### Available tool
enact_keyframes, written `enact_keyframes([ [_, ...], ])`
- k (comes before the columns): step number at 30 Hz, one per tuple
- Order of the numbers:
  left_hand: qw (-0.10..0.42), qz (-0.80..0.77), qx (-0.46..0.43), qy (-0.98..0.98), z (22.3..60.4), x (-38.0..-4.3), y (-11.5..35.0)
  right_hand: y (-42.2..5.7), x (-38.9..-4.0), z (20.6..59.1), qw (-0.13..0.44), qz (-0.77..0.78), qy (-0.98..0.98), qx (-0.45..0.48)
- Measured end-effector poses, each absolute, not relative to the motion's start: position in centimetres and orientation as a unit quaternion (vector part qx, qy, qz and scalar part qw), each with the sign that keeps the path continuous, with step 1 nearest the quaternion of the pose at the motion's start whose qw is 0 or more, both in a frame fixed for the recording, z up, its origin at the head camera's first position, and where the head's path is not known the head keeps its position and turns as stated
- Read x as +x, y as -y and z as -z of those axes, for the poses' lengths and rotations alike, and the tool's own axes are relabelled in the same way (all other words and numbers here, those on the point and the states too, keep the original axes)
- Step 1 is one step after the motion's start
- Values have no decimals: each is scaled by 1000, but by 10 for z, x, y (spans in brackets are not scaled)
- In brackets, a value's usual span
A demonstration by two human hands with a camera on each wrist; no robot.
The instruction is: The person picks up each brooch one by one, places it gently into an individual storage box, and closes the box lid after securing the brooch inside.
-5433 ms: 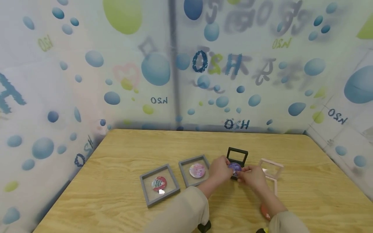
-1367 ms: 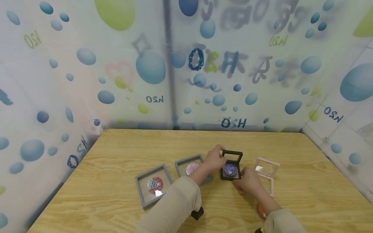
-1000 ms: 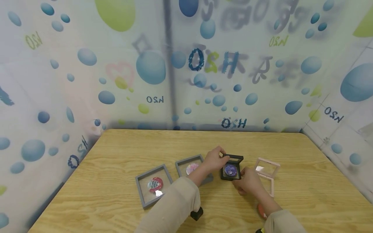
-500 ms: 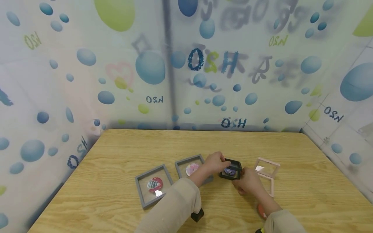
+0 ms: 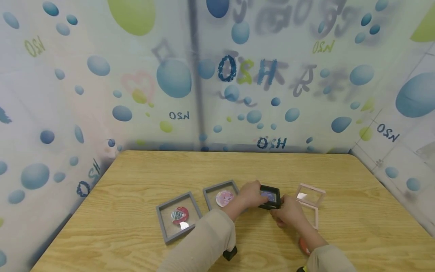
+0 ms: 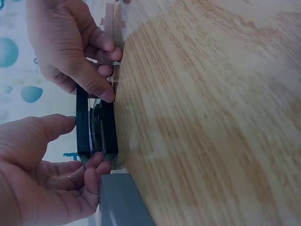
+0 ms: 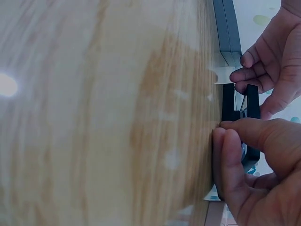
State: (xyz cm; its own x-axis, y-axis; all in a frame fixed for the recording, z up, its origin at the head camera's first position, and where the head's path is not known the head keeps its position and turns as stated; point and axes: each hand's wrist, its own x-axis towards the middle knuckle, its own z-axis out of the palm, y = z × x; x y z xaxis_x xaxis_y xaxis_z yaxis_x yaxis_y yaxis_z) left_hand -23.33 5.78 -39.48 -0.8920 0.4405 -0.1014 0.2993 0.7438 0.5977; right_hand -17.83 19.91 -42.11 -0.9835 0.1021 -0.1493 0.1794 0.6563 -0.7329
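A small hinged black display frame (image 5: 270,206) lies on the table, its lid lowered almost flat over its base. Through the clear film shows a round purple badge (image 5: 270,195). My left hand (image 5: 250,194) grips the frame's left side, thumb on the lid and fingers at the edge. At the near right corner, my right hand (image 5: 289,210) pinches the base. Seen edge-on in the left wrist view, the frame (image 6: 83,127) has a narrow gap between its halves, with the badge between the films. The right wrist view also shows both black halves (image 7: 253,101) slightly apart.
Two grey frames stand to the left, one (image 5: 163,226) around a red badge (image 5: 180,215), the other (image 5: 208,196) around a pink badge (image 5: 224,198). An opened pink frame (image 5: 316,217) lies to the right. Another red badge (image 5: 303,245) sits partly under my right forearm.
Earlier both hands were at the purple badge in the opened frame. Since then my left hand has swung the lid from upright down over it. My right hand has stayed at the near right corner.
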Motion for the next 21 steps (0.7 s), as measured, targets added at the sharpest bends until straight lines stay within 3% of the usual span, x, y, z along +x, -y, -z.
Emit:
enact_keyframes([
  [21, 89, -186, 199, -958, 394, -225, -68, -198, -176, 417, 49, 393, -915, 73],
])
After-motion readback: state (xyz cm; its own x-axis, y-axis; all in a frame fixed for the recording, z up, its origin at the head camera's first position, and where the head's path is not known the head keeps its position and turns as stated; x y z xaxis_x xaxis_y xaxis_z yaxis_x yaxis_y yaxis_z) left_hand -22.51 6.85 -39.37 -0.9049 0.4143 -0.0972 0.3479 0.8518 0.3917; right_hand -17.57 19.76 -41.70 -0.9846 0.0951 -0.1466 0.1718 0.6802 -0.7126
